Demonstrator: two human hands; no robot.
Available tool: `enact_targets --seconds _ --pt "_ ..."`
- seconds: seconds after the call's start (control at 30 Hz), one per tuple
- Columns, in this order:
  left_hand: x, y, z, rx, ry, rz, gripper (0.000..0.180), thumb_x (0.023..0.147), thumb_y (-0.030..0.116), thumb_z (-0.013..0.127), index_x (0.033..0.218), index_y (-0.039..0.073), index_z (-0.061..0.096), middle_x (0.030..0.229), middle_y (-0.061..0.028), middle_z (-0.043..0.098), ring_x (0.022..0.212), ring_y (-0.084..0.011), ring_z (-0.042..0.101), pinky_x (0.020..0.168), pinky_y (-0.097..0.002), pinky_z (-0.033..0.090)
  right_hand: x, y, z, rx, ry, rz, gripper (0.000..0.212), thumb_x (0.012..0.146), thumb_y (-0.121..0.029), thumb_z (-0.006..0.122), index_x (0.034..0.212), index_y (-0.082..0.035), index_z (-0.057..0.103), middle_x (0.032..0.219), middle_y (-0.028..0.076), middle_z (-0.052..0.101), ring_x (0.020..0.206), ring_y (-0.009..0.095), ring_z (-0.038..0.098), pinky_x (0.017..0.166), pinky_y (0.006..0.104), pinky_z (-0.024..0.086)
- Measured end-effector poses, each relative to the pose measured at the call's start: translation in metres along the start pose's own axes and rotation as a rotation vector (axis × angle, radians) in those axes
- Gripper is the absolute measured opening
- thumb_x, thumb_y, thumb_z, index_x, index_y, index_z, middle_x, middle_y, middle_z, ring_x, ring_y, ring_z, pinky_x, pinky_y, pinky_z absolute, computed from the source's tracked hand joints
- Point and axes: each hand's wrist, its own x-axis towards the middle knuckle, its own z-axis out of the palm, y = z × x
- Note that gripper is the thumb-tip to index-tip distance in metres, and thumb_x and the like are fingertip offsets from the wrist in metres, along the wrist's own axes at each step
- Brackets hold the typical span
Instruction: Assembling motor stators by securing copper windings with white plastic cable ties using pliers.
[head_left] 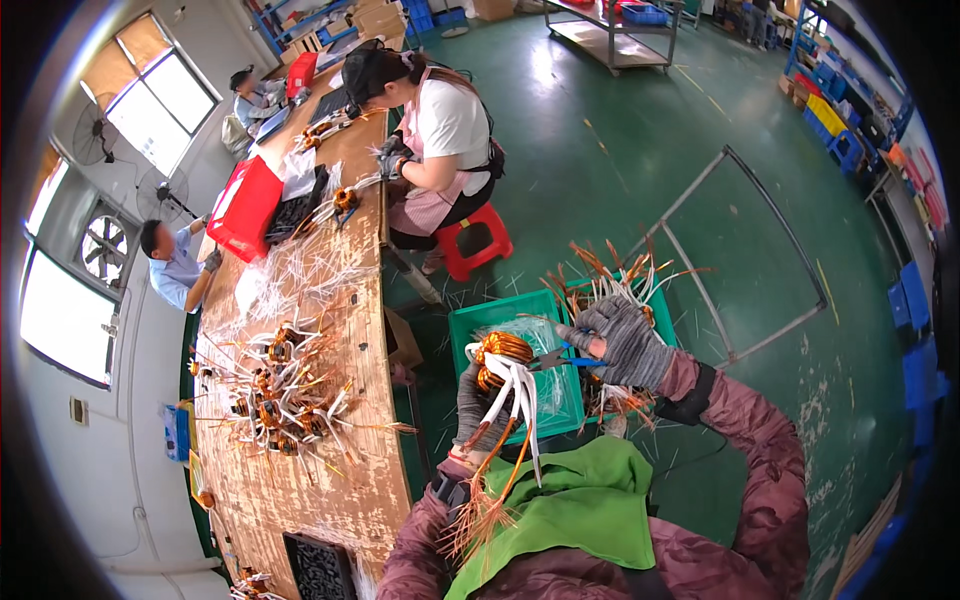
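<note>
My left hand [476, 412], in a grey glove, is closed around a copper-wound ring coil [506, 347]. White-sleeved leads [516, 390] hang from the coil, and their frayed copper ends [482, 515] dangle over my green apron [575, 500]. In my gloved right hand [632, 345] is a pair of blue-handled pliers [552, 360]. Its jaws are at the right side of the coil, by the leads; whether they grip one is too small to tell. Below the coil stands a green bin [462, 325] with clear plastic strands [540, 330] inside.
A second green bin [668, 318], full of coils with leads, adjoins on the right. Several coils [275, 400] cover the worn wooden table [370, 490] at left, near a black tray [320, 568]. A co-worker [445, 130] sits at the table ahead on a red stool [475, 245].
</note>
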Motion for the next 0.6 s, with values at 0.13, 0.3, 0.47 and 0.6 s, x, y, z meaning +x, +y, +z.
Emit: enact_targets --seconds 0.13,0.3,0.47,0.6 --pt "-0.003 0.000 -0.002 0.047 -0.072 -0.031 0.039 0.085 0.036 0.061 0.113 0.009 0.056 0.103 -0.0082 0.064 0.090 -0.0217 0.064 0.083 -0.0380 0.053 0.005 -0.003 -0.002 -0.038 0.030 -0.020 0.047 0.071 -0.025 0.062 0.118 -0.015 0.061 0.100 0.008 0.060 0.092 0.026 0.056 0.084 0.0417 0.042" --pt "-0.006 -0.003 0.000 0.069 -0.060 -0.025 0.038 0.085 0.035 0.060 0.111 0.009 0.057 0.100 -0.0076 0.065 0.089 -0.0223 0.064 0.081 -0.0381 0.053 0.006 -0.001 -0.004 -0.136 0.130 -0.116 0.044 0.075 -0.022 0.054 0.118 -0.016 0.060 0.095 0.004 0.061 0.086 0.022 0.058 0.081 0.0396 0.042" --pt "-0.004 -0.006 0.001 0.068 0.011 0.019 0.040 0.083 0.035 0.062 0.111 0.008 0.056 0.101 -0.0081 0.064 0.088 -0.0232 0.064 0.080 -0.0392 0.053 0.000 -0.007 0.005 -0.121 0.065 -0.020 0.050 0.071 -0.024 0.060 0.120 -0.016 0.059 0.098 0.005 0.060 0.090 0.024 0.056 0.081 0.0407 0.043" --pt "0.002 -0.003 -0.004 -0.037 -0.103 -0.038 0.043 0.082 0.032 0.063 0.114 0.007 0.053 0.102 -0.0128 0.061 0.089 -0.0280 0.062 0.081 -0.0418 0.053 -0.001 -0.022 0.015 0.015 0.092 0.153 0.052 0.064 -0.021 0.066 0.114 -0.010 0.062 0.093 0.007 0.058 0.086 0.025 0.055 0.077 0.0402 0.042"
